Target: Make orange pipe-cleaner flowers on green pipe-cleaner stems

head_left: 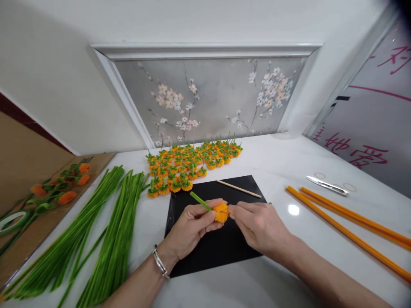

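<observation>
Fingers of the left hand [189, 224] pinch an orange flower [221, 212] at lower centre; the right hand's [262, 222] bunched fingertips touch its edge, grip unclear

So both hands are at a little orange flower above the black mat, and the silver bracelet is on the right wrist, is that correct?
Not quite: the head view shows the silver bracelet on the left wrist, not the right. The left hand and right hand are indeed at a little orange flower above the black mat.
</observation>
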`<action>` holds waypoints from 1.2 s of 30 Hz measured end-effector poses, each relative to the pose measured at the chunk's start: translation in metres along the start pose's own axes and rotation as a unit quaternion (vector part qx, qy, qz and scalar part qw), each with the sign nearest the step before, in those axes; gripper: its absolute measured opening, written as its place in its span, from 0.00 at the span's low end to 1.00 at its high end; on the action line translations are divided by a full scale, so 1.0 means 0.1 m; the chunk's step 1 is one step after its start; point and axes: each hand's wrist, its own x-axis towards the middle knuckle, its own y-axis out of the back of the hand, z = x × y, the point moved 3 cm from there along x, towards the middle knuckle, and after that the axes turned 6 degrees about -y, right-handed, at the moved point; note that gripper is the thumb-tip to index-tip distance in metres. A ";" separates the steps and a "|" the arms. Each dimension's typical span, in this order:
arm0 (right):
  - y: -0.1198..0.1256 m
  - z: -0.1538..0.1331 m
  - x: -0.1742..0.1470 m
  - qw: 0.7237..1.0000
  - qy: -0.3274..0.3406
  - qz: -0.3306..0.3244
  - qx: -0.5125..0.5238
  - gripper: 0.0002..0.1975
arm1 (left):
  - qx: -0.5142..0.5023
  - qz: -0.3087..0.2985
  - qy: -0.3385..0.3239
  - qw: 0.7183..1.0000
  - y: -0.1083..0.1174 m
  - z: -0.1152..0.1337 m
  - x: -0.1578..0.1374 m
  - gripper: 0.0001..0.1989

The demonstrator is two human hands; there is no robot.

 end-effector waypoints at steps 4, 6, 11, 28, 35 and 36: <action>-0.02 -0.04 -0.01 0.999 0.025 0.013 -0.026 0.13 | -0.046 -0.055 0.031 0.997 -0.06 -0.01 -0.02 0.12; -0.04 -0.06 -0.02 0.999 0.029 0.006 -0.027 0.14 | -0.067 -0.080 0.042 0.994 -0.08 -0.02 -0.03 0.11; -0.06 -0.04 -0.04 1.000 -0.005 0.011 0.027 0.14 | -0.089 -0.086 0.043 0.991 -0.10 -0.02 -0.02 0.10; -0.09 0.04 0.02 0.969 -0.061 -0.146 0.192 0.16 | -0.126 -0.079 0.053 0.987 -0.12 0.00 -0.05 0.16; -0.09 0.02 0.01 0.974 -0.075 -0.121 0.177 0.15 | -0.104 -0.059 0.051 0.991 -0.13 -0.01 -0.05 0.13; -0.10 0.02 0.00 0.974 -0.071 -0.120 0.177 0.15 | -0.103 -0.059 0.054 0.991 -0.13 -0.02 -0.05 0.13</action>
